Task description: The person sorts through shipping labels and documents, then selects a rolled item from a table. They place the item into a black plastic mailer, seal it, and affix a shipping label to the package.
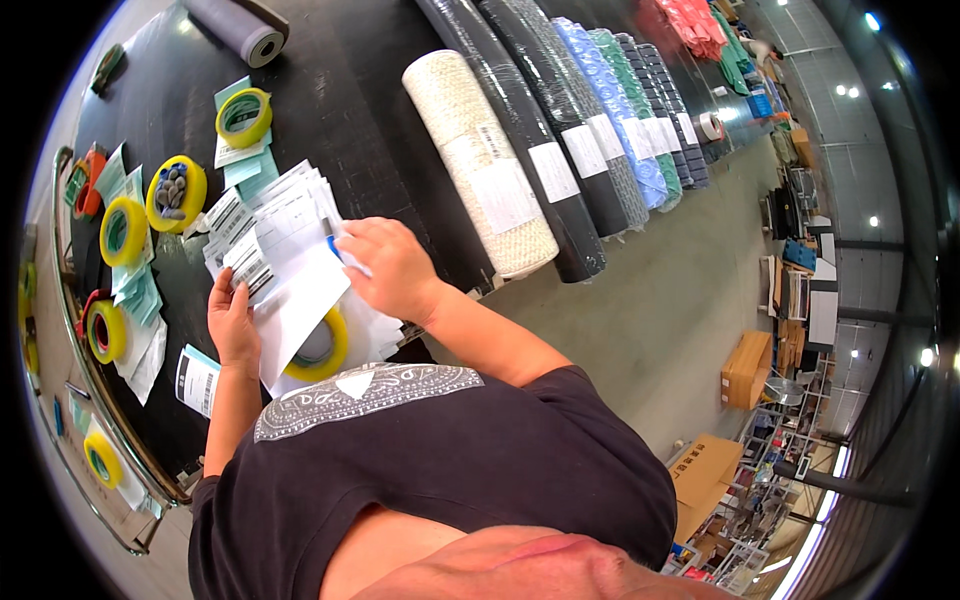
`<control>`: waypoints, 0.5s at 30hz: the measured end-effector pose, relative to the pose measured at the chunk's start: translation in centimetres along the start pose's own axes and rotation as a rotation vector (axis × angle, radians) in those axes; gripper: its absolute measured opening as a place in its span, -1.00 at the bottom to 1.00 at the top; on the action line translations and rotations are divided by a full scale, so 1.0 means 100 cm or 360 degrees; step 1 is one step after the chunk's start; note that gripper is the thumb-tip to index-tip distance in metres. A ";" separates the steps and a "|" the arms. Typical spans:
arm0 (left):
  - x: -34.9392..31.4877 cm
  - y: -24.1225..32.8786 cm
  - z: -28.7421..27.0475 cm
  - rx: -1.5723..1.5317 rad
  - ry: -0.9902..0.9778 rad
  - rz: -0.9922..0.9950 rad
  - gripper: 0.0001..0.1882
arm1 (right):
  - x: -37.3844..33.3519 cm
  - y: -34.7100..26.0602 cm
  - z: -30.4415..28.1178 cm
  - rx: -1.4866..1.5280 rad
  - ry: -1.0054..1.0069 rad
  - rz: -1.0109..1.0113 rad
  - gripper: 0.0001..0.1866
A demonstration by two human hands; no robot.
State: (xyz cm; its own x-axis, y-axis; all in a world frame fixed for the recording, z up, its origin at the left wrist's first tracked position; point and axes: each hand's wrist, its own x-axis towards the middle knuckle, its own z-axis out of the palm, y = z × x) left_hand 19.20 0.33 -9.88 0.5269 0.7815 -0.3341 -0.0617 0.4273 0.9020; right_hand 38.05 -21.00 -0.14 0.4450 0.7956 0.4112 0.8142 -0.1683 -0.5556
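My left hand [236, 322] has its thumb and fingers on the lower edge of a white printed label [249, 262]. That label lies over a fanned stack of white paper sheets [292, 208] on the dark table. My right hand [388, 262] is closed at the right side of the stack, around a slim pen-like thing [334, 244] with a blue part and a dark tip. Its fingers hide most of it. Below the papers, a yellow tape roll [322, 350] is partly covered by a blank white sheet [297, 325].
Wrapped rolls, including a cream textured roll [478, 150] and a black roll [530, 150], line the table's right side. Several yellow tape rolls lie leftward, one [172, 194] with grey pieces inside. A metal rail [75, 290] edges the left. Cardboard boxes [705, 480] stand lower right.
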 end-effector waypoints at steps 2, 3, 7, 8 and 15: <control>-0.001 -0.002 -0.001 0.0032 0.0020 0.0025 -0.61 | -0.011 0.013 -0.016 -0.0033 0.0066 0.0110 -0.67; -0.001 -0.004 -0.002 0.0047 0.0038 0.0037 -0.61 | -0.018 0.019 -0.021 -0.0058 0.0084 0.0136 -0.66; -0.004 -0.004 0.005 0.0037 0.0082 0.0080 -0.60 | -0.038 0.030 -0.026 0.0001 0.0107 0.0154 -0.65; -0.006 -0.002 0.006 0.0025 0.0094 0.0089 -0.60 | -0.042 0.028 -0.024 0.0028 0.0093 0.0153 -0.65; -0.005 -0.005 0.001 0.0065 0.0065 0.0104 -0.62 | -0.058 0.020 -0.011 0.0063 -0.0062 0.0136 -0.64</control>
State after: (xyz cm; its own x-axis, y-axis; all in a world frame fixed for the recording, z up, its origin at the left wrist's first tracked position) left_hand 19.05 -0.29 -10.13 0.4880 0.8252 -0.2844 -0.0599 0.3567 0.9323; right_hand 37.56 -26.58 -2.79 0.4966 0.8015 0.3330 0.7583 -0.2141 -0.6157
